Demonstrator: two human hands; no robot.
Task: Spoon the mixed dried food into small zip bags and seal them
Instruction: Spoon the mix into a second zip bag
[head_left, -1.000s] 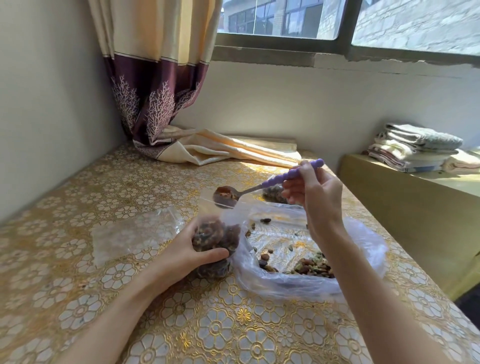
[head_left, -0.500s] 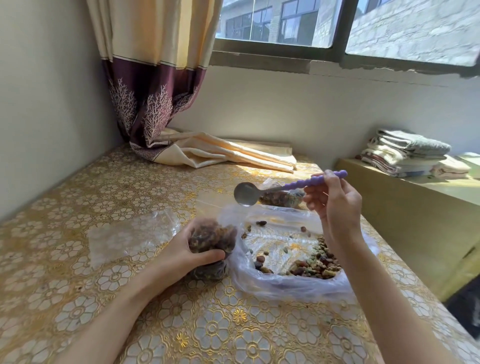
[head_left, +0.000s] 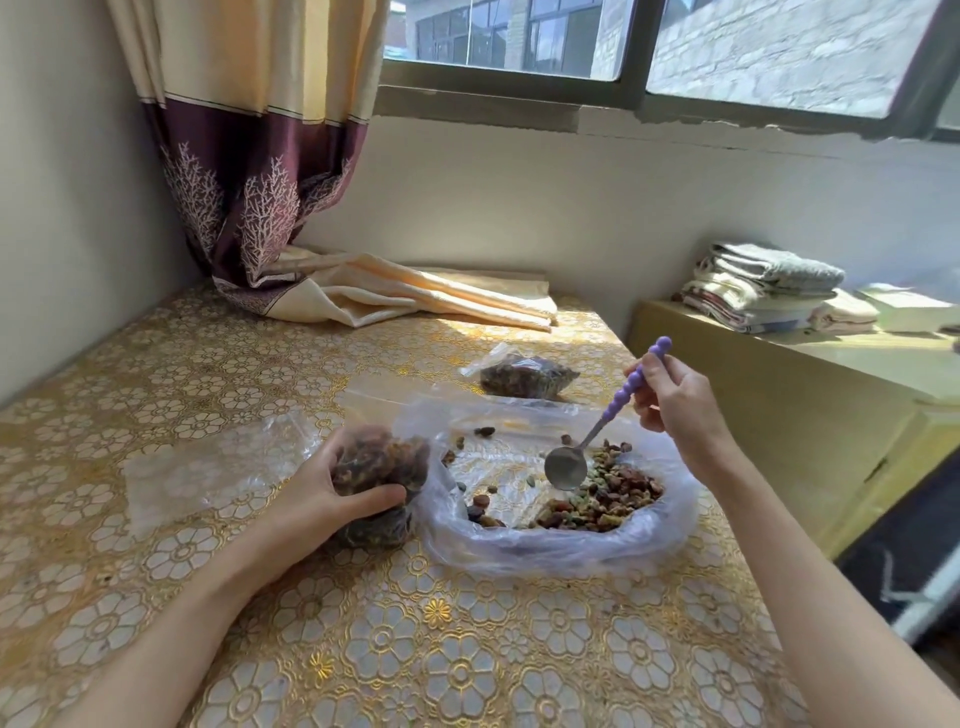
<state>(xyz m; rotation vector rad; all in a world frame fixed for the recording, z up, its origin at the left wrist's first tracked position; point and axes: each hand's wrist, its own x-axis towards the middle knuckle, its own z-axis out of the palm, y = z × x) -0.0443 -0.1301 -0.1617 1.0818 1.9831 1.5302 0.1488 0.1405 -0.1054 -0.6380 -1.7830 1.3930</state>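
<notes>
My left hand (head_left: 322, 493) grips a small zip bag (head_left: 382, 467) nearly full of brown dried food, standing upright on the table. My right hand (head_left: 675, 402) holds a metal spoon with a purple beaded handle (head_left: 608, 415). Its empty bowl points down, just above the pile of mixed dried food (head_left: 602, 493) inside a large clear plastic bag (head_left: 545, 548) spread open on the table. A filled small bag (head_left: 524, 376) lies behind the large one.
Empty clear zip bags (head_left: 208, 467) lie flat to the left of my left hand. A folded curtain end (head_left: 415, 299) rests at the back of the gold floral tablecloth (head_left: 415, 649). The table edge runs along the right, beside a lower yellow cabinet (head_left: 779, 415) with stacked towels.
The spoon was tipped over the small bag with food in it, then lifted away empty. It has now swung right and down, into the large bag above the food pile.
</notes>
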